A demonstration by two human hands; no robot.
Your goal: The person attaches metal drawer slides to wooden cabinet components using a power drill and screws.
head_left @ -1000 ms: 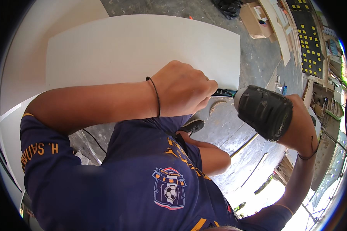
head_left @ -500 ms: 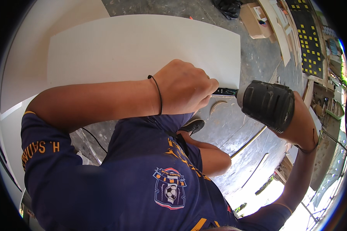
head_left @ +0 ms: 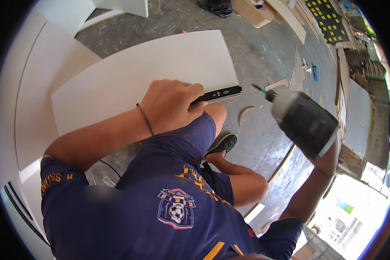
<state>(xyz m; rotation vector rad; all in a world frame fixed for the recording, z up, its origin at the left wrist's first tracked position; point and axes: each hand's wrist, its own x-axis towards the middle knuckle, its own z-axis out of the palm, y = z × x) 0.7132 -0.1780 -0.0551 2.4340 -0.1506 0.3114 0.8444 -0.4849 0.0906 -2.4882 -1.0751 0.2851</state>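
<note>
My left hand (head_left: 171, 104) is closed round a black drawer slide (head_left: 223, 93), a narrow strip with small holes. It lies along the near edge of a white panel (head_left: 160, 65), and part of it is hidden under my fingers. My right hand (head_left: 327, 158) grips a power drill (head_left: 303, 117), dark and grey and a little blurred. Its thin bit (head_left: 259, 88) points left, a short way from the slide's right end and touching nothing. Most of the drill's handle is hidden behind its body.
Large white boards (head_left: 39, 95) stand at the left. Farther off are a black plastic bag (head_left: 216, 6), a cardboard box (head_left: 253, 13) and stacked board strips (head_left: 286, 19). A curved offcut (head_left: 245, 113) lies on the grey floor near my shoe (head_left: 223, 145). A blue bottle (head_left: 316, 73) lies at the right.
The drill has come away from the slide, and its bit now shows. My left hand has moved left, uncovering more of the slide. The view has shifted and turned.
</note>
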